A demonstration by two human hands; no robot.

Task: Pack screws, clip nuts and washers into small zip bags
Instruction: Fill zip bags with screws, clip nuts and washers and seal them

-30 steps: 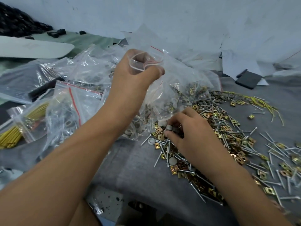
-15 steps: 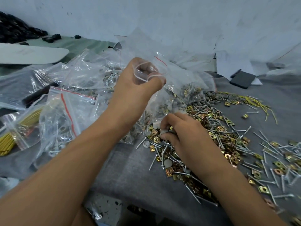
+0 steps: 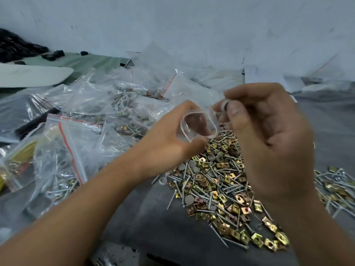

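The left hand [image 3: 169, 139] pinches the small zip bag [image 3: 199, 123] with its mouth held open so the right hand [image 3: 269, 135], gripping a grey washer [image 3: 224, 106] at the rim, can drop it in.

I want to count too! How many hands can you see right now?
2. The left hand holds the small zip bag open; the right hand pinches a washer at its mouth.

Even, diffuse, cool light; no hard shadows cast. Glare seen on clear zip bags [image 3: 80, 104]. Right hand [image 3: 269, 135] softened by motion blur. Wide-angle bending noted at edges; corners slightly soft.
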